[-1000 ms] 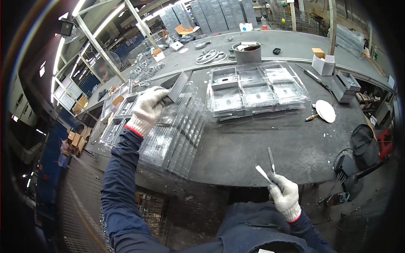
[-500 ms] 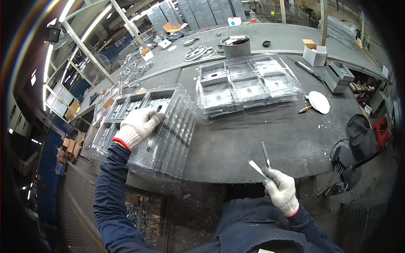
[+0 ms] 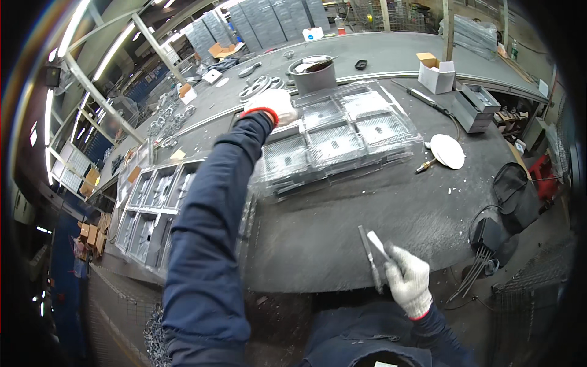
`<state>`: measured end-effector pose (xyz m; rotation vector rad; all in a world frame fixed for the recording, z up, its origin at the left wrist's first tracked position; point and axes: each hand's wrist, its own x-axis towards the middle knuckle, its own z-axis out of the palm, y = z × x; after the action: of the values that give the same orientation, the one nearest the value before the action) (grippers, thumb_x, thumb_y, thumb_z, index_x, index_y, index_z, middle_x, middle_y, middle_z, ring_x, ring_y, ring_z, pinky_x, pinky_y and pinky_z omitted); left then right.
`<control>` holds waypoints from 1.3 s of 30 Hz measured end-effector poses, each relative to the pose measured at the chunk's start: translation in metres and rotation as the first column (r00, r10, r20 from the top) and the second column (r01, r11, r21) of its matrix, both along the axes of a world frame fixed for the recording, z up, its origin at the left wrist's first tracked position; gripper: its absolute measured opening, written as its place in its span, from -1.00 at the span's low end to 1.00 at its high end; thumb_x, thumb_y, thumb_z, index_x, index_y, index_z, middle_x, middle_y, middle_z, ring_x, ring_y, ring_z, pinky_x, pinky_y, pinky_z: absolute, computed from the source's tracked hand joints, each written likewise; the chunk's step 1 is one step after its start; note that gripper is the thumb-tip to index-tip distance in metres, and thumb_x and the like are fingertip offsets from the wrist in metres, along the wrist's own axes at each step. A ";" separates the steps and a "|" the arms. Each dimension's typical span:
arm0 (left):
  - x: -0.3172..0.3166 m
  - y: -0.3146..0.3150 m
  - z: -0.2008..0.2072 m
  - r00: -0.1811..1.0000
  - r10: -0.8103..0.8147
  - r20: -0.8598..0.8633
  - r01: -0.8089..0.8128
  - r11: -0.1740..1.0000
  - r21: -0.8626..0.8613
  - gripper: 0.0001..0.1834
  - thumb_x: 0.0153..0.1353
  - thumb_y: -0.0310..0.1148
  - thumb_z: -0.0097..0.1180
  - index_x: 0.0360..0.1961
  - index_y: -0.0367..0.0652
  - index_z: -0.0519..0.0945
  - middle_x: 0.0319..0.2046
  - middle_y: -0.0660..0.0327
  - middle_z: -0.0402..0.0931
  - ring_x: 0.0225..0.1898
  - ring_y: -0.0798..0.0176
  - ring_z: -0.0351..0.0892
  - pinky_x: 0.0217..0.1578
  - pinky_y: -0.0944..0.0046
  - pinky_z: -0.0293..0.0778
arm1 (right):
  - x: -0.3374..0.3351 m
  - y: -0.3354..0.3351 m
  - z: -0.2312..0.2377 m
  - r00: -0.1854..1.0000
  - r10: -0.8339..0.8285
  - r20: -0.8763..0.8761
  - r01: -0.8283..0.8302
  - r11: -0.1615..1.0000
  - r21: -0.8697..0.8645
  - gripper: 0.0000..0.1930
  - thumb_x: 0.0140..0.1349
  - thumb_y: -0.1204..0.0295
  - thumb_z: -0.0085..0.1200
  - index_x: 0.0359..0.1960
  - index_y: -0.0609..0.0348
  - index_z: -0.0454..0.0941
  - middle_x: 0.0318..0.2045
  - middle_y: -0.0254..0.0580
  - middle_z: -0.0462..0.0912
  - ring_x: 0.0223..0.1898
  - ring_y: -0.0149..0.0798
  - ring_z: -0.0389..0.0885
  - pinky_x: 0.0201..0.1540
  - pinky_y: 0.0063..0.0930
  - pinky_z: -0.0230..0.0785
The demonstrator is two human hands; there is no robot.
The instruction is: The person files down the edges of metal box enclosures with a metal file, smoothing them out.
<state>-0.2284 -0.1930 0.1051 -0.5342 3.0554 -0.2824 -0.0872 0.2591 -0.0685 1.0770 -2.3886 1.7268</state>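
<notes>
My left hand (image 3: 273,105), in a white knit glove with a red cuff, is over the far left compartment of a stack of clear plastic trays (image 3: 342,171). Its fingers are blurred and partly hidden, so their grip does not show. Low on the right, my gloved right hand (image 3: 408,281) is closed around two slim tools: a dark grey, file-like bar (image 3: 369,258) and a flat tool with a whitish blade (image 3: 377,243). They stick out toward the upper left. My left forearm covers part of a second tray stack (image 3: 147,209), whose compartments hold grey metal parts.
Behind the middle trays stands a round grey tub (image 3: 313,76). To the right are a pen-like corded tool (image 3: 416,92), an open white carton (image 3: 436,76), a grey metal box (image 3: 476,109) and a white disc (image 3: 447,151). Grey rings (image 3: 260,87) lie at the back.
My left hand has left the left tray stack and reached far right to the middle one. The two tools in my right hand have turned and now lie closer together.
</notes>
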 end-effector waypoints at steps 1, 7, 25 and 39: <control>-0.023 -0.001 -0.024 0.996 0.023 -0.091 -0.022 1.000 0.020 -0.29 0.36 0.22 0.21 0.07 -0.28 0.87 0.07 -0.23 0.84 0.13 -0.27 0.84 0.18 -0.14 0.69 | -0.004 0.007 -0.014 0.997 -0.035 -0.075 0.035 0.999 0.008 -0.66 0.44 0.65 0.30 0.22 0.48 0.74 -0.23 0.19 0.87 -0.28 -0.05 0.93 -0.17 -0.30 0.74; -0.082 -0.021 -0.092 0.954 0.285 -0.092 -0.268 0.950 0.162 -0.32 0.35 0.13 0.20 0.21 -0.21 0.86 0.25 -0.21 0.78 0.33 -0.23 0.77 0.35 -0.09 0.63 | -0.005 0.038 -0.027 0.995 -0.081 0.066 0.076 0.995 0.067 -0.58 0.33 0.65 0.33 0.23 0.42 0.76 -0.15 0.25 0.89 -0.18 0.10 0.96 -0.08 -0.24 0.78; 0.034 0.018 -0.048 0.145 0.425 -0.893 0.099 0.892 0.441 -0.53 0.64 -0.04 0.19 -0.05 -0.29 0.84 -0.23 -0.13 0.84 -0.20 -0.16 0.82 -0.08 -0.04 0.66 | 0.010 0.019 -0.006 0.994 0.088 0.065 -0.084 0.994 -0.065 -0.69 0.44 0.76 0.24 0.18 0.42 0.74 -0.31 -0.03 0.83 -0.35 -0.25 0.84 -0.21 -0.43 0.68; 0.298 0.188 -0.156 0.432 0.849 -0.306 0.282 0.195 0.939 -0.38 0.61 0.04 0.28 0.37 -0.31 0.63 0.11 0.06 0.72 0.07 0.09 0.74 0.15 -0.02 0.68 | 0.029 0.014 -0.022 0.975 0.128 -0.182 -0.113 0.990 0.089 -0.50 0.28 0.58 0.46 0.29 0.21 0.78 -0.10 0.08 0.89 -0.18 0.07 0.91 -0.08 -0.20 0.77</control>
<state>0.0697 -0.0054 -0.0505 -1.5022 2.5062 2.4824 -0.0584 0.2726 -0.0903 1.3555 -2.3361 1.4970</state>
